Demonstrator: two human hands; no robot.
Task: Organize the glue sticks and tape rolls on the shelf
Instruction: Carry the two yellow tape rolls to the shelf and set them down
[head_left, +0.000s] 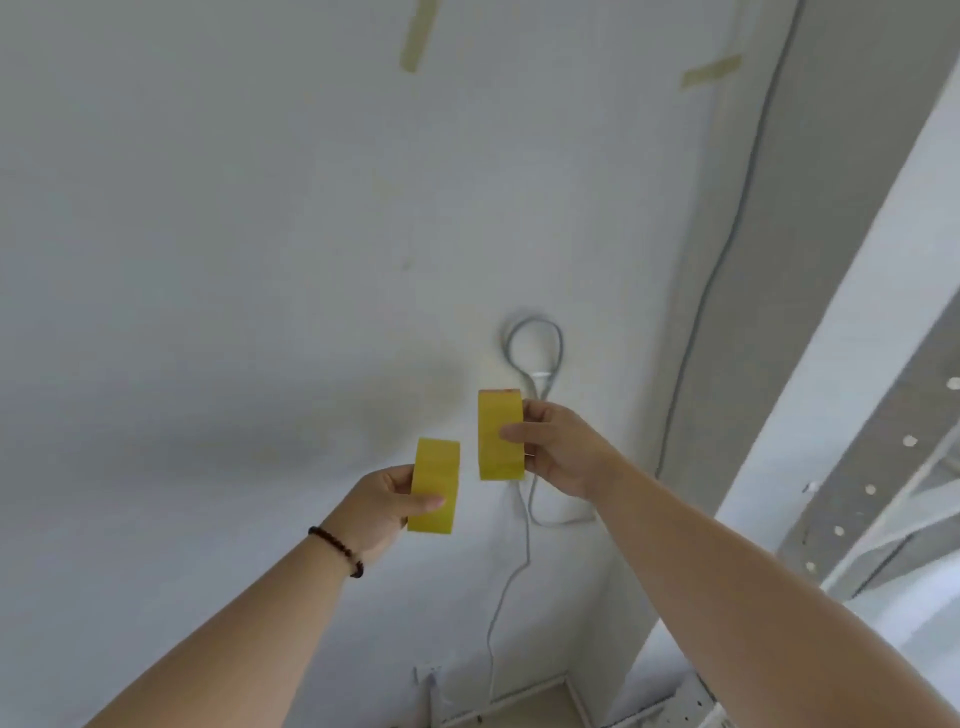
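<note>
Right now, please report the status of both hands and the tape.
Left hand shut on lower tape roll. Right hand shut on upper tape roll. Rolls apart, nothing between.

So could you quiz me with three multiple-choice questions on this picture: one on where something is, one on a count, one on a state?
1. Which wrist wears the beaded bracelet? A left B right C neither
2. How many yellow tape rolls are held? A one B two C four
3. Do the rolls touch each other? A yes B no, apart C stacked

Answers: 1 A, it sits behind the left hand. 2 B, left roll in that hand, right roll in the right hand. 3 B, wall shows between them.
</note>
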